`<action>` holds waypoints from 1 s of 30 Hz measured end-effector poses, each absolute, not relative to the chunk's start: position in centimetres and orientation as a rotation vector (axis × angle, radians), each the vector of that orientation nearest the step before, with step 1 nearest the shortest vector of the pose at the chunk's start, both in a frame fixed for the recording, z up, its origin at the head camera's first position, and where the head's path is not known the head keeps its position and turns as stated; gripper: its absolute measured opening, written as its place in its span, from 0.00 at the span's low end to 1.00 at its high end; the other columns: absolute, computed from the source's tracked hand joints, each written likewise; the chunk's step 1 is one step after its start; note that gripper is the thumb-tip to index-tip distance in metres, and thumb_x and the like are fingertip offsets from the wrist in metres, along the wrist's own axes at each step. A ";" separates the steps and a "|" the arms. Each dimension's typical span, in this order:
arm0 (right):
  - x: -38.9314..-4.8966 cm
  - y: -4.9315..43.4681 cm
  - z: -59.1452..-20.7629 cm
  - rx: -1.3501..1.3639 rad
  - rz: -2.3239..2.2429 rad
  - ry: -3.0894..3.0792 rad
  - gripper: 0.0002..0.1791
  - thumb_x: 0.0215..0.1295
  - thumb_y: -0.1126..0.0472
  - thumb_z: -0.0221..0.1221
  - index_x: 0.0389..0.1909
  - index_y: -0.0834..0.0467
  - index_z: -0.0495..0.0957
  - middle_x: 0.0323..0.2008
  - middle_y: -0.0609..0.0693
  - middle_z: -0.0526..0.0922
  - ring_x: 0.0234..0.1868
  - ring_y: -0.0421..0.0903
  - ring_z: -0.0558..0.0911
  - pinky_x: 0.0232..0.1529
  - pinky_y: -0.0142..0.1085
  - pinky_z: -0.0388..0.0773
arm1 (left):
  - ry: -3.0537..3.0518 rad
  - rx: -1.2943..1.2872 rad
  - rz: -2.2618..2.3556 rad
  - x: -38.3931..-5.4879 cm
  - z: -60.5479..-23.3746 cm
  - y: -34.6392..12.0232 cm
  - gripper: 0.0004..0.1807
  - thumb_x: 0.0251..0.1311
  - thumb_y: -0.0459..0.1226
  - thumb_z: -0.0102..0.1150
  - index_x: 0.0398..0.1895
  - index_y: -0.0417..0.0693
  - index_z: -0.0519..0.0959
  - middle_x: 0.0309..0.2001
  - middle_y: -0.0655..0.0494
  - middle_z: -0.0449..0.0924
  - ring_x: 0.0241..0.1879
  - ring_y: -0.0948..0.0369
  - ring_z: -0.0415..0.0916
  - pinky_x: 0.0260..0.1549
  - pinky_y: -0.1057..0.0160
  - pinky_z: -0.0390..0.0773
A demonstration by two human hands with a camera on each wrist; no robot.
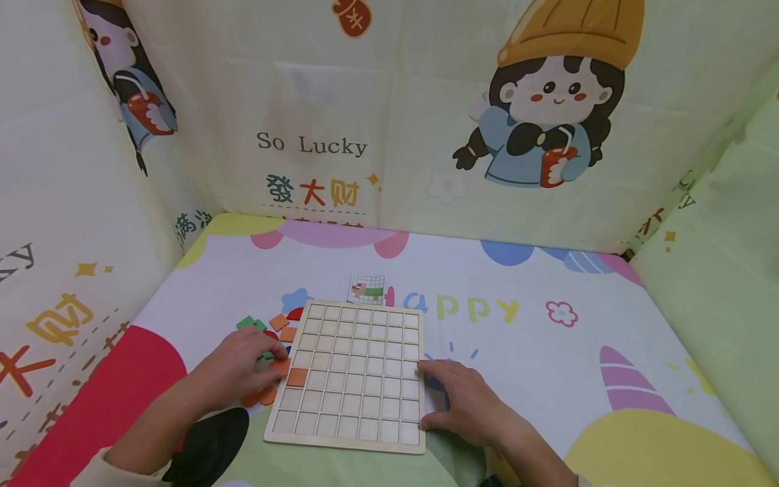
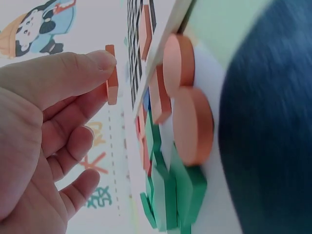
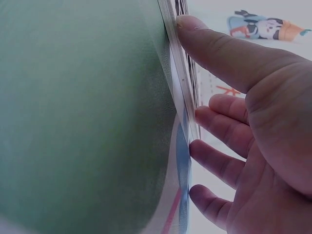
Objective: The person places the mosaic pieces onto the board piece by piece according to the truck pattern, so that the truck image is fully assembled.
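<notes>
My left hand pinches a small orange square tile between thumb and fingers, at the left edge of a wooden grid board. One orange square sits in a cell of the board's leftmost column; the other cells hold no tiles. On the board's right edge rests my right hand, thumb and fingertips touching the rim, its fingers fairly straight and spread. Loose green pieces and orange round pieces lie below the left hand, partly hidden by it in the head view.
Just behind the board lies a small printed card with a coloured grid pattern. More orange squares and a red piece lie by the board's upper left. A patterned cloth covers the table, with printed fabric walls around it.
</notes>
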State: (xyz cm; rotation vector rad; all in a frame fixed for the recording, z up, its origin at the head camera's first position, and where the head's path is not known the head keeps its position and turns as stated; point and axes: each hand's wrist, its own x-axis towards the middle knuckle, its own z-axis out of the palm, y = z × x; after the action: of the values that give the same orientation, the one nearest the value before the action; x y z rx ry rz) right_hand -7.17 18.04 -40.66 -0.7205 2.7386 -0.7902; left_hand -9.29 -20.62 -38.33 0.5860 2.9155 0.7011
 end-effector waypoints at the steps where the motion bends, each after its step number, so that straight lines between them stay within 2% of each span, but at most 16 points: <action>1: -7.2 18.0 -40.7 -0.721 -0.790 2.739 0.42 0.49 0.47 0.76 0.64 0.57 0.73 0.62 0.52 0.77 0.65 0.55 0.71 0.61 0.59 0.64 | 2.916 0.592 0.696 -9.3 -38.4 -20.4 0.14 0.48 0.42 0.78 0.38 0.54 0.85 0.37 0.63 0.78 0.43 0.58 0.70 0.32 0.65 0.79; 12: -7.1 18.1 -40.8 -0.737 -0.772 2.753 0.41 0.49 0.48 0.76 0.64 0.56 0.73 0.61 0.51 0.77 0.65 0.55 0.72 0.61 0.58 0.65 | 2.899 0.762 0.721 -9.6 -38.7 -18.7 0.13 0.51 0.40 0.76 0.40 0.55 0.85 0.36 0.68 0.77 0.38 0.63 0.67 0.34 0.63 0.74; 17: -7.1 18.0 -40.8 -0.739 -0.765 2.757 0.41 0.49 0.47 0.76 0.64 0.57 0.73 0.61 0.51 0.77 0.65 0.55 0.72 0.62 0.58 0.65 | 2.886 0.793 0.695 -9.7 -38.8 -17.8 0.13 0.53 0.40 0.75 0.42 0.51 0.86 0.36 0.68 0.78 0.39 0.62 0.68 0.35 0.61 0.74; 22: -7.1 18.0 -40.7 -0.736 -0.777 2.756 0.41 0.49 0.49 0.76 0.64 0.57 0.73 0.61 0.52 0.77 0.65 0.56 0.72 0.61 0.59 0.65 | 2.885 0.828 0.683 -9.8 -39.1 -17.0 0.15 0.53 0.39 0.75 0.45 0.49 0.87 0.36 0.68 0.80 0.40 0.62 0.68 0.34 0.66 0.75; 30: -7.0 18.0 -40.6 -0.750 -0.769 2.765 0.41 0.49 0.49 0.76 0.63 0.57 0.73 0.60 0.51 0.78 0.64 0.55 0.73 0.61 0.58 0.66 | 2.843 0.805 0.770 -9.3 -39.3 -16.5 0.16 0.55 0.38 0.74 0.48 0.47 0.86 0.42 0.63 0.81 0.43 0.62 0.70 0.37 0.67 0.78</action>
State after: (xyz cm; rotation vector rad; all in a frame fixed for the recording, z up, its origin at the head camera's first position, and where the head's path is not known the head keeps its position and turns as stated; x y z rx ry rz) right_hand -7.05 17.98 -40.58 -0.7502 2.7649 -0.7688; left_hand -9.26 -16.49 -39.32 0.8046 2.8430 0.7697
